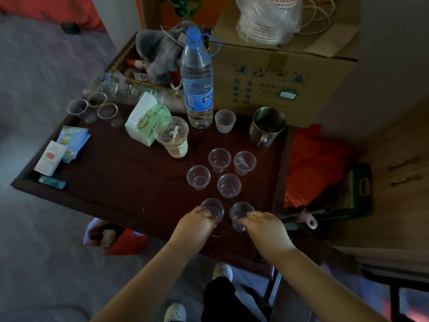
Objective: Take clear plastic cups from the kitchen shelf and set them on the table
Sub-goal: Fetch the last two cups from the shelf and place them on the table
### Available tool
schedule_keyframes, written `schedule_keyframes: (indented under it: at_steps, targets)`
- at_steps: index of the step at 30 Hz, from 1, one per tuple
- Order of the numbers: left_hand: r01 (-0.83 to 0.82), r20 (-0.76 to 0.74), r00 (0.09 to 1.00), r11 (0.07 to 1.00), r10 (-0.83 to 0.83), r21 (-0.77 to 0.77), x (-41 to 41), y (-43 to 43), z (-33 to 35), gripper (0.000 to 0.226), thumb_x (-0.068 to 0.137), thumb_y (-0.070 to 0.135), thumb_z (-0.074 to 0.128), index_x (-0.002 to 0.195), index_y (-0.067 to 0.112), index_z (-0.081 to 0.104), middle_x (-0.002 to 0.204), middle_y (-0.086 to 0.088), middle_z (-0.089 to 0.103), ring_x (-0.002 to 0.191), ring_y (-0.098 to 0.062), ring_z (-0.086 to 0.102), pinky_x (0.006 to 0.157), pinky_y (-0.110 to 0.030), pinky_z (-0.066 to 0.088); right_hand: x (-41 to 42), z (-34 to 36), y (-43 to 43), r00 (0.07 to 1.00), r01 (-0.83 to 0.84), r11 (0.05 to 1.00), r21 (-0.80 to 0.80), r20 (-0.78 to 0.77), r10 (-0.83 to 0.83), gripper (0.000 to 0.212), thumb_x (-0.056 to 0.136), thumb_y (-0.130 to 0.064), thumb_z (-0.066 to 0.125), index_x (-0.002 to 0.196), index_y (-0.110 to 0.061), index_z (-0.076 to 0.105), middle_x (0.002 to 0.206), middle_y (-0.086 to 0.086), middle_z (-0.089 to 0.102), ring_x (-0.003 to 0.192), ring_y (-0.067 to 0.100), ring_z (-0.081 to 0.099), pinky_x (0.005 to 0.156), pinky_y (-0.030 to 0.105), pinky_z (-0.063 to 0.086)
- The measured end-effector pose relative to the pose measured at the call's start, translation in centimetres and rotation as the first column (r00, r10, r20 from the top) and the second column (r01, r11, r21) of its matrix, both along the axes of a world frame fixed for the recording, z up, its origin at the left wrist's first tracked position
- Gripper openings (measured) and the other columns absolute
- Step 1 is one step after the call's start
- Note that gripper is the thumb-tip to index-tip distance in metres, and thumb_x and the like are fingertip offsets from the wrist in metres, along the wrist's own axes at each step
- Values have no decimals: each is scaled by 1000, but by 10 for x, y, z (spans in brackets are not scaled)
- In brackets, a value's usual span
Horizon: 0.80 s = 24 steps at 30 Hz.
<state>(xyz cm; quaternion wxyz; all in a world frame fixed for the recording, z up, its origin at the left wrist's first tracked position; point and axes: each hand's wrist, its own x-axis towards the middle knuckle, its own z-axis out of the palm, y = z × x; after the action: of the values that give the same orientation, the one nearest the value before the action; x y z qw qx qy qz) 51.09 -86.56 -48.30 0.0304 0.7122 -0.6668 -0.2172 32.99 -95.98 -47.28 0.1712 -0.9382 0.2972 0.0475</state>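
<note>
Several small clear plastic cups stand upright on the dark brown table (120,182). Two pairs sit in the middle, among them one cup (198,177) and another (229,185). Near the front edge my left hand (197,220) grips a clear cup (214,208) by its side. My right hand (264,225) grips a second clear cup (240,214) just to its right. Both held cups are upright and rest on or just above the tabletop; which one I cannot tell.
Three more clear cups (92,105) stand at the table's far left. A water bottle (198,82), a lidded drink cup (173,138), a frosted cup (224,120), a steel mug (267,126) and a cardboard box (283,73) crowd the back. Packets lie at the left.
</note>
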Motion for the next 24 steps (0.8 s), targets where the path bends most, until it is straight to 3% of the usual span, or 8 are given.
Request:
schedule_keyframes:
  at_steps: [5,13,24]
  targets:
    - [-10,-18,1000,1000,10,-24,-4,0,-3,27,95,25,42,115,17,57,117,-1,58,111,-21,46,79,-33,43,-4,-5,-1,991,55,998,-37,121,-50,32,52,5,77,79,-11,71,71,4,70,74,26,67,58,35,53]
    - [-26,-14,1000,998,25,-51,-5,2,-10,35,88,7,49,120,19,55,119,2,56,109,-19,47,80,-31,45,-7,-13,-6,987,33,997,-74,161,-21,35,58,3,79,89,-10,71,85,2,72,96,28,64,75,38,53]
    - [-58,-25,998,991,55,-117,-9,4,-7,29,89,12,51,116,16,57,117,-2,58,108,-22,51,86,-34,41,-9,-11,-3,975,77,994,-81,216,-58,34,65,4,74,96,-7,68,90,4,71,97,29,62,80,38,51]
